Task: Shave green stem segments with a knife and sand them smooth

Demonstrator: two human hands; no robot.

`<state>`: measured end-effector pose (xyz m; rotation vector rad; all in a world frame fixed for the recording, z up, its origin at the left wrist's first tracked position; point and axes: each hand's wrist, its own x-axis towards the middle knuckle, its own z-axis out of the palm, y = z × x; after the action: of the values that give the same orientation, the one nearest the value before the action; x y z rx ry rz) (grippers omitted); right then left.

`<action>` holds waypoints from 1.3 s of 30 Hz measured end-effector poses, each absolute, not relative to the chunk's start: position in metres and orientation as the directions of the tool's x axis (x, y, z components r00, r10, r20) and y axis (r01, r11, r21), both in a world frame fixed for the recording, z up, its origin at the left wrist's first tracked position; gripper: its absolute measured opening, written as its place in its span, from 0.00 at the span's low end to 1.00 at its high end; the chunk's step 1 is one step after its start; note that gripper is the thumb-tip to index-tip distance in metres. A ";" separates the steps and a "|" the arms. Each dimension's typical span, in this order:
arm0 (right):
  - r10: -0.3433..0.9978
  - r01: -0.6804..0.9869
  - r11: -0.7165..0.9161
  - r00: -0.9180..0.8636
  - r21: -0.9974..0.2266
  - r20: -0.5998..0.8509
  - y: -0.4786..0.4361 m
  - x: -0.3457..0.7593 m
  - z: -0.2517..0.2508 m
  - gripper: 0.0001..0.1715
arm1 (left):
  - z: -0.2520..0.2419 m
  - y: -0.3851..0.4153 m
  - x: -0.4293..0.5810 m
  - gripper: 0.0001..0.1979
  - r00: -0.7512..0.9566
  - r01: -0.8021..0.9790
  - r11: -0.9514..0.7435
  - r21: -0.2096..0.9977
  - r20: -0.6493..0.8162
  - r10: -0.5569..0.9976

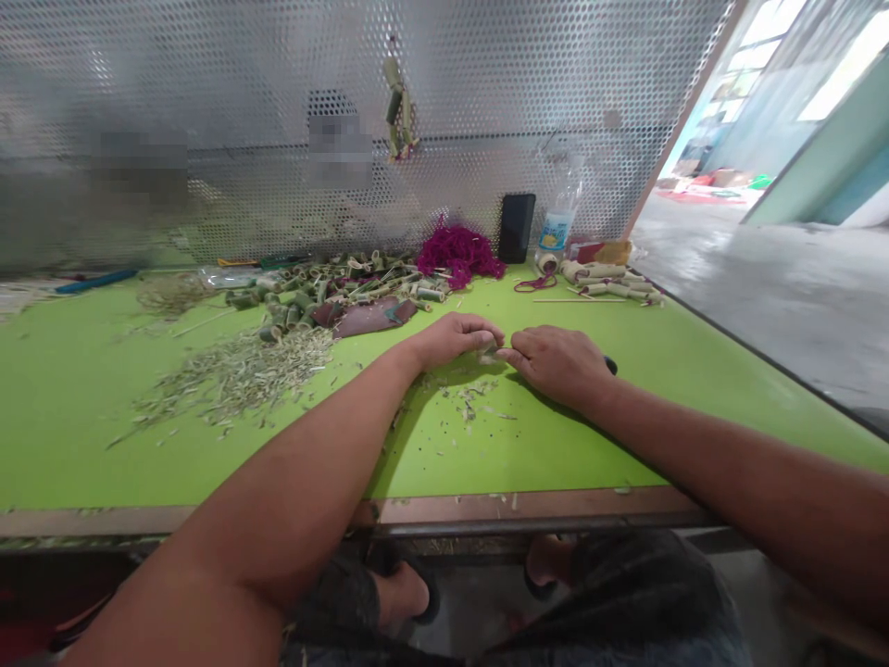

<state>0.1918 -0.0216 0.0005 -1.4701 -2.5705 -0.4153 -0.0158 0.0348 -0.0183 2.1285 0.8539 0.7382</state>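
Observation:
My left hand (455, 341) is closed over the green tabletop, its thumb and fingers pinching a small pale piece of bamboo (488, 354). Just to the right, my right hand (559, 359) is wrapped round a black-handled knife (611, 365). Only the handle's end shows clearly behind that hand; most of the blade is hidden. The fingertips of both hands nearly meet at the bamboo piece. Small shavings (469, 408) lie scattered on the table below them.
Cut bamboo tubes (298, 310) lie behind a shavings heap (256, 371) on the left. Purple yarn (458, 255), a phone (517, 227) and a plastic bottle (556, 227) stand along the perforated metal panel (472, 111). Strung bamboo pieces (398, 106) hang there. More tubes (611, 278) lie right.

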 end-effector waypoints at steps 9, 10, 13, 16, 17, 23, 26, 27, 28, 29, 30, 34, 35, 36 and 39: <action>0.831 0.873 0.461 -0.488 0.162 0.265 -0.021 0.193 0.001 0.30 | -0.019 0.035 -0.015 0.17 0.617 0.332 -0.510 0.794 0.226 0.754; 0.829 0.872 0.462 -0.490 0.164 0.270 -0.021 0.193 0.001 0.30 | -0.019 0.035 -0.015 0.17 0.617 0.330 -0.510 0.795 0.228 0.754; 0.821 0.865 0.474 -0.502 0.163 0.272 -0.021 0.194 0.001 0.30 | -0.019 0.035 -0.015 0.17 0.611 0.333 -0.511 0.793 0.231 0.757; 0.822 0.865 0.477 -0.502 0.158 0.268 -0.021 0.194 0.001 0.29 | -0.018 0.034 -0.014 0.16 0.603 0.342 -0.503 0.794 0.226 0.765; 0.823 0.866 0.475 -0.500 0.157 0.267 -0.021 0.194 0.001 0.29 | -0.017 0.033 -0.014 0.16 0.602 0.341 -0.501 0.795 0.224 0.766; 0.821 0.866 0.476 -0.500 0.154 0.274 -0.020 0.194 0.000 0.29 | -0.017 0.033 -0.015 0.16 0.607 0.349 -0.500 0.792 0.215 0.765; 0.821 0.866 0.476 -0.501 0.155 0.274 -0.020 0.195 0.001 0.29 | -0.017 0.034 -0.015 0.17 0.613 0.349 -0.511 0.786 0.221 0.759; 0.823 0.868 0.471 -0.496 0.155 0.276 -0.021 0.195 0.001 0.29 | -0.017 0.034 -0.015 0.17 0.614 0.348 -0.516 0.783 0.225 0.756; 0.826 0.872 0.465 -0.490 0.154 0.278 -0.021 0.195 0.001 0.29 | -0.017 0.034 -0.015 0.18 0.615 0.348 -0.520 0.780 0.229 0.755; 0.829 0.874 0.461 -0.485 0.153 0.277 -0.021 0.195 0.001 0.29 | -0.017 0.034 -0.015 0.18 0.615 0.350 -0.524 0.777 0.231 0.754; 0.832 0.876 0.458 -0.483 0.151 0.274 -0.021 0.195 0.001 0.29 | -0.018 0.034 -0.015 0.18 0.614 0.352 -0.525 0.775 0.232 0.755; 0.834 0.871 0.467 -0.491 0.153 0.250 -0.021 0.194 0.001 0.29 | -0.017 0.033 -0.015 0.17 0.609 0.353 -0.519 0.779 0.230 0.759; 0.833 0.870 0.469 -0.493 0.154 0.250 -0.021 0.194 0.001 0.29 | -0.017 0.033 -0.015 0.17 0.609 0.352 -0.519 0.779 0.230 0.759; 0.832 0.869 0.469 -0.494 0.156 0.253 -0.021 0.194 0.002 0.29 | -0.017 0.033 -0.014 0.17 0.611 0.352 -0.520 0.778 0.230 0.758; 0.829 0.869 0.469 -0.495 0.159 0.259 -0.021 0.193 0.001 0.30 | -0.017 0.033 -0.014 0.16 0.611 0.353 -0.520 0.778 0.230 0.758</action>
<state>0.1932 -0.0209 0.0012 -1.4930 -2.5655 -0.4065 -0.0141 0.0334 -0.0168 2.1290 0.8702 0.7356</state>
